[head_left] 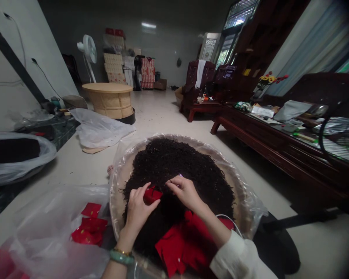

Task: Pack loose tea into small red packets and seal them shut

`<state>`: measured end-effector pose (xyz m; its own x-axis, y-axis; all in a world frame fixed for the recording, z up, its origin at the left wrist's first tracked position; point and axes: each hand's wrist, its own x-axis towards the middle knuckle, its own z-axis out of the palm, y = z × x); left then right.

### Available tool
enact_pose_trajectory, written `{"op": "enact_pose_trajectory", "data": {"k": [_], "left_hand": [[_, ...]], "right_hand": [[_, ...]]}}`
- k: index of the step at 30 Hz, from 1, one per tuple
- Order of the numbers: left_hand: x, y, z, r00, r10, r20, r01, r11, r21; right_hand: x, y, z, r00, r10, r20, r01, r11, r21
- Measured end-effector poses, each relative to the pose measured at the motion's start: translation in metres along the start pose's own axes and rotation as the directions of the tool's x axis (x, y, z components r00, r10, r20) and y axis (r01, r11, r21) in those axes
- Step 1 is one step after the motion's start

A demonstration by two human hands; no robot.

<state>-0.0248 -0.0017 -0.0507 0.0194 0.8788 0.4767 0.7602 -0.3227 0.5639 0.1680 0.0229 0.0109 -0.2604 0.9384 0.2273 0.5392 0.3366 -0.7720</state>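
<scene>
A wide round tray (241,182) lined with clear plastic holds a big heap of dark dried leaves (174,166). My left hand (138,209) is closed on a small red packet (151,194) held over the heap. My right hand (184,190) pinches at the packet's top edge, with something small and pale purple showing behind its fingers. A stack of flat red packets (186,242) lies on the near side of the tray, under my right forearm.
A clear plastic bag (46,232) with several red packets (88,228) lies at the left. A dark wooden bench-table (279,151) with clutter runs along the right. Ahead are a crumpled plastic sheet (100,130), a round wooden stand (109,99) and a fan (88,50).
</scene>
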Motion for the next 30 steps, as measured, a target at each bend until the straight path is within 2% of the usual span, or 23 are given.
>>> {"op": "enact_pose_trajectory", "data": {"k": [3,6,8,10,12,14,15,17,19,20,25,30], "left_hand": [[0.001,-0.003,0.000,1.000,-0.010,-0.007,0.010,1.000,-0.001],[0.001,0.002,0.001,1.000,-0.018,-0.012,0.017,1.000,-0.016],[0.001,0.008,0.002,1.000,-0.018,0.000,0.018,0.999,-0.033],[0.001,0.012,0.000,1.000,-0.021,0.021,0.023,0.998,-0.057],[0.003,0.010,-0.005,0.997,-0.051,0.055,0.056,0.994,-0.094],[0.005,0.006,-0.011,0.983,-0.120,0.136,0.143,0.974,-0.174],[0.006,0.004,-0.015,0.964,-0.159,0.212,0.209,0.949,-0.238],[0.008,0.001,-0.019,0.894,-0.199,0.400,0.353,0.864,-0.359],[0.009,0.003,-0.019,0.830,-0.195,0.523,0.452,0.784,-0.426],[0.009,0.004,-0.019,0.820,-0.191,0.540,0.469,0.765,-0.441],[0.007,0.015,-0.010,0.832,-0.175,0.526,0.436,0.792,-0.426],[0.005,0.020,-0.004,0.846,-0.190,0.497,0.420,0.813,-0.403]], "right_hand": [[-0.005,0.001,-0.003,0.998,-0.043,-0.050,0.038,0.995,-0.095],[-0.011,-0.007,0.010,0.984,-0.175,0.029,0.177,0.963,-0.203],[-0.012,-0.013,0.020,0.970,-0.214,0.113,0.237,0.933,-0.269],[-0.012,-0.016,0.026,0.965,-0.218,0.148,0.253,0.923,-0.291],[-0.010,-0.015,0.025,0.967,-0.222,0.127,0.246,0.941,-0.232],[-0.008,-0.012,0.018,0.968,-0.230,0.103,0.244,0.958,-0.151],[-0.008,-0.011,0.013,0.967,-0.232,0.102,0.243,0.962,-0.122],[-0.006,-0.009,0.005,0.966,-0.227,0.122,0.239,0.967,-0.089],[-0.006,-0.010,-0.002,0.964,-0.211,0.160,0.223,0.973,-0.060],[-0.005,-0.012,-0.004,0.964,-0.197,0.180,0.206,0.978,-0.034],[-0.006,-0.021,-0.006,0.958,-0.111,0.263,0.072,0.985,0.154],[-0.003,-0.017,0.007,0.986,0.054,0.158,-0.089,0.971,0.222]]}}
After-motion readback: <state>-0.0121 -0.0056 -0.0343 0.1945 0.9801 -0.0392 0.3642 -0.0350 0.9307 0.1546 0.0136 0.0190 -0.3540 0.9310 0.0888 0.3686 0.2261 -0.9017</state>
